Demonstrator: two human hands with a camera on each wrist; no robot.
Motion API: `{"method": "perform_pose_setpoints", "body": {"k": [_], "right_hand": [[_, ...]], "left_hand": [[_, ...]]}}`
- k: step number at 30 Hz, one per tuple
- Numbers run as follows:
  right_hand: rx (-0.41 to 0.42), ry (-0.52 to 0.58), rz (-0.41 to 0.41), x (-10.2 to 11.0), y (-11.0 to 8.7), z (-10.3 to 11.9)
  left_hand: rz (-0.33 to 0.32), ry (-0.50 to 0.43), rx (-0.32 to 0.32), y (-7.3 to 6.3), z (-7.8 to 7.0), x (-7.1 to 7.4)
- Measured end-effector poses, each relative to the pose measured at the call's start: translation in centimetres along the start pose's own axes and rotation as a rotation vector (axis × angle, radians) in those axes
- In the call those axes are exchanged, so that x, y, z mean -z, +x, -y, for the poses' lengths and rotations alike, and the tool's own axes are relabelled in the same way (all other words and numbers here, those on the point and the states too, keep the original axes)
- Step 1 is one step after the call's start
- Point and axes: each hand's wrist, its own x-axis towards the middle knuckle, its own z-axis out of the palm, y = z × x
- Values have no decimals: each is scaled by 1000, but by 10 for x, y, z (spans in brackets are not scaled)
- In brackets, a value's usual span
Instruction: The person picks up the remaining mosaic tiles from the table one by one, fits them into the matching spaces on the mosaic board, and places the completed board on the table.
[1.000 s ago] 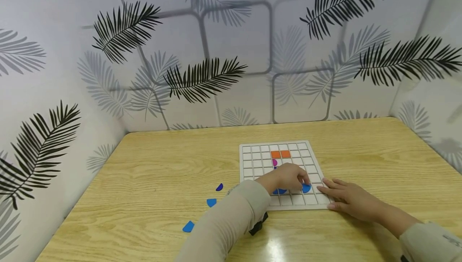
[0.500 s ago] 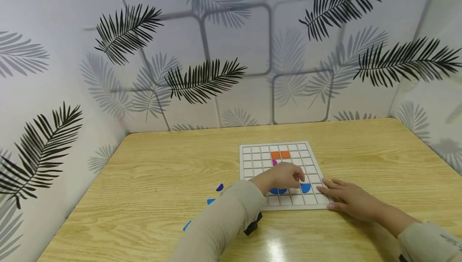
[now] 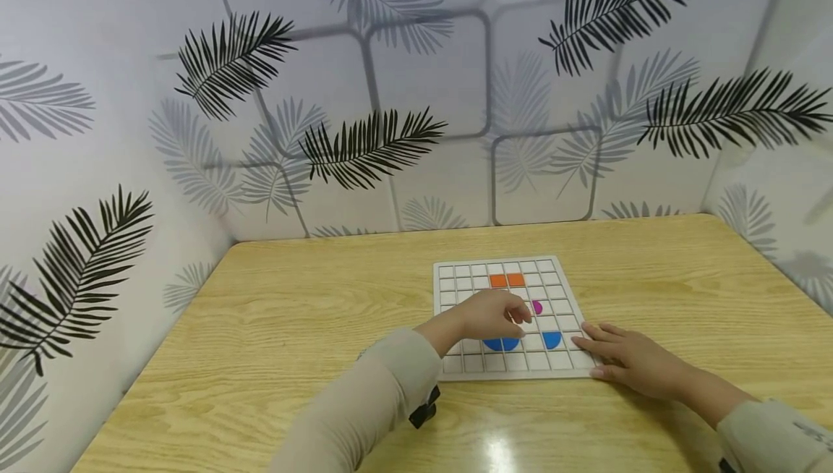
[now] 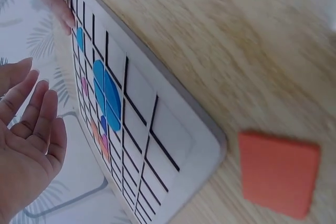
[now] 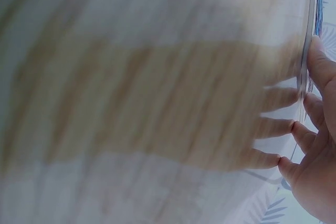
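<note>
My left hand (image 3: 488,314) hovers over the white gridded board (image 3: 460,366), fingers loosely bent with nothing between them. In the left wrist view its palm (image 4: 26,153) and spread fingers are bare. My right hand (image 3: 634,357) lies flat on the table, fingertips touching the board's right edge. On the board are a blue rounded piece (image 3: 552,340), two blue pieces side by side (image 3: 502,345), a magenta half-round piece (image 3: 536,307) and two orange squares (image 3: 506,280). A dark blue piece (image 4: 103,124) shows in the left wrist view; my left hand covers that part in the head view.
An orange-red square tile (image 4: 281,174) lies on the wooden table (image 3: 293,292) beside the board's corner. My left sleeve (image 3: 371,401) covers the table left of the board. A patterned wall (image 3: 423,169) stands behind the table.
My left hand has drawn back leftward from the blue rounded piece, leaving it on the board. The right magenta piece is now uncovered; loose blue pieces are now behind the left arm. The right hand stays.
</note>
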Motion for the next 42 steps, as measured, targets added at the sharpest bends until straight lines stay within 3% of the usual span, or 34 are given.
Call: {"method": "perform_pose_setpoints", "body": {"k": [6, 17, 21, 27, 42], "right_hand": [[10, -12, -6, 1, 1, 2], [-7, -4, 11, 5, 1, 5], [-2, 5, 5, 4, 1, 5], [2, 12, -22, 2, 2, 5], [-20, 39, 10, 1, 1, 6]], "left_hand": [[-24, -92, 1, -19, 8, 9], [-59, -177, -3, -50, 22, 21], [-72, -222, 21, -61, 29, 23], [-88, -230, 61, -79, 40, 27], [-130, -266, 103, -123, 67, 32]]}}
